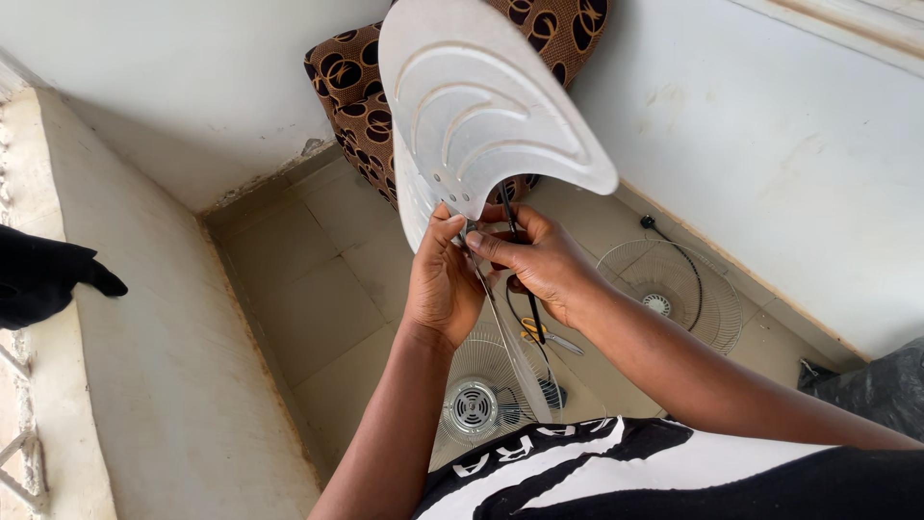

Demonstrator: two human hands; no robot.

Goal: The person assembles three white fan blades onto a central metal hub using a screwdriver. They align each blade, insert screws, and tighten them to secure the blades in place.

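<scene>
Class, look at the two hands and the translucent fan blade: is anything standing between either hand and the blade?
Nothing visible does. The left hand and right hand both already touch the fan blade at its hub, fingers meeting beneath it. The right hand also holds a dark thin tool.

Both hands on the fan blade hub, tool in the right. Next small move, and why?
Probably bring the dark tool tip onto the hub holes of the fan blade. The left hand pinches the blade base, the right hand holds the tool beside it, and its tip is hidden behind the fingers.
</scene>
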